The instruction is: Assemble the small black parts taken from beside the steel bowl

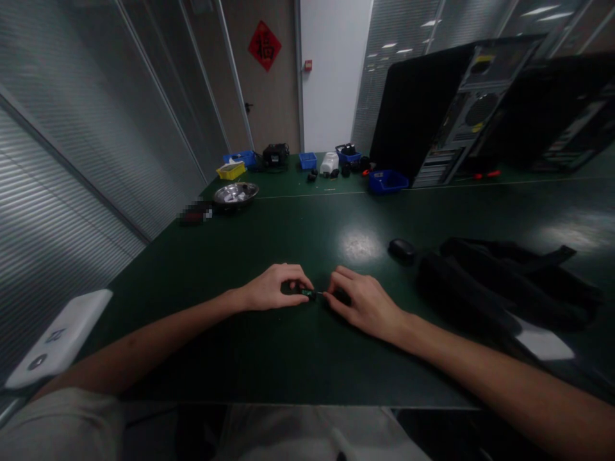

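Observation:
Just above the green tabletop (288, 224), my left hand (273, 287) pinches a small dark part with a green circuit board (308, 293) between thumb and fingertips. Facing it from the right, my right hand (362, 301) has thumb and index finger closed on a thin, light-coloured piece (320, 293). That piece reaches toward the board's right end; whether it is a wire, a pin or a tool tip is too small to tell. I cannot make out whether the two touch.
A black mouse (401, 250) and a black bag (504, 282) lie to the right. Farther back stand a metal bowl (235, 194), a yellow tray (231, 170), blue bins (388, 182) and black computer cases (432, 109). A white device (60, 336) is at the left edge.

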`<action>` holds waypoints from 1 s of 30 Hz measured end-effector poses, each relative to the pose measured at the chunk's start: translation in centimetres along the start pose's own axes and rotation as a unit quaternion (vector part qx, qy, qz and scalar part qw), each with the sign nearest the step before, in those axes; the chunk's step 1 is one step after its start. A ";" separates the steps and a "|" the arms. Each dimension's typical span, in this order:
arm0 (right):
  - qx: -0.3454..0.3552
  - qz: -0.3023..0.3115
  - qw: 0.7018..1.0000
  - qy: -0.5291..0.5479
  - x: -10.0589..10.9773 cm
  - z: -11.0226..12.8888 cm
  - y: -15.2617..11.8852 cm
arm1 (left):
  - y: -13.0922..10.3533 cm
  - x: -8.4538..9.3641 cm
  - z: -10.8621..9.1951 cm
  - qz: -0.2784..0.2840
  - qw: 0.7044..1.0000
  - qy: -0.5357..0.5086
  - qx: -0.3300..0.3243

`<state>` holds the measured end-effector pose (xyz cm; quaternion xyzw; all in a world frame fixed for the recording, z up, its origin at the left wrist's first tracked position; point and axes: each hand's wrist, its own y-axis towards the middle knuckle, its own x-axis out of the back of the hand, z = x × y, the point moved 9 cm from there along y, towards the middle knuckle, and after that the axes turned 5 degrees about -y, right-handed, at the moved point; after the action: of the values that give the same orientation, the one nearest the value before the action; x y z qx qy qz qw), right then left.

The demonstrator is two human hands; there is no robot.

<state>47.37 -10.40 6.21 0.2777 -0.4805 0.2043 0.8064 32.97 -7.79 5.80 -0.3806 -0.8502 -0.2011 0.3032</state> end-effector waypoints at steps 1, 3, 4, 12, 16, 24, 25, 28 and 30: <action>0.000 0.001 1.000 -0.001 0.0 0.0 0.0 | 0.0 -0.1 0.0 0.001 1.000 -0.002 -0.002; 0.001 0.001 1.000 -0.002 0.0 0.0 0.0 | -0.1 -0.2 0.0 -0.001 1.000 -0.009 -0.001; 0.004 0.001 1.000 -0.001 0.0 0.1 0.0 | -0.1 -0.2 0.0 -0.004 1.000 -0.012 0.001; 0.017 -0.013 1.000 0.012 0.1 0.6 -0.2 | -0.2 -0.4 0.2 -0.021 1.000 -0.022 0.006; 0.018 -0.019 0.999 0.037 0.1 0.5 -0.2 | -0.1 -0.4 0.3 -0.024 0.999 -0.026 0.005; 0.026 -0.007 1.000 0.005 -0.3 0.8 0.0 | -0.1 -0.6 -0.3 -0.023 1.000 -0.017 -0.014; 0.030 -0.007 1.000 0.001 -0.5 0.9 0.0 | -0.1 -0.7 -0.4 -0.023 0.999 -0.016 -0.020; 0.043 -0.008 0.999 -0.005 -0.7 1.2 0.1 | 0.0 -0.8 -0.4 -0.034 0.999 -0.021 -0.027; 0.048 -0.011 0.999 -0.001 -0.8 1.3 0.2 | 0.0 -0.9 -0.3 -0.040 0.999 -0.027 -0.022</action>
<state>46.03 -11.16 6.07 0.3218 -0.4676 0.2177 0.7940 33.57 -8.41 5.44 -0.3585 -0.8679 -0.2216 0.2630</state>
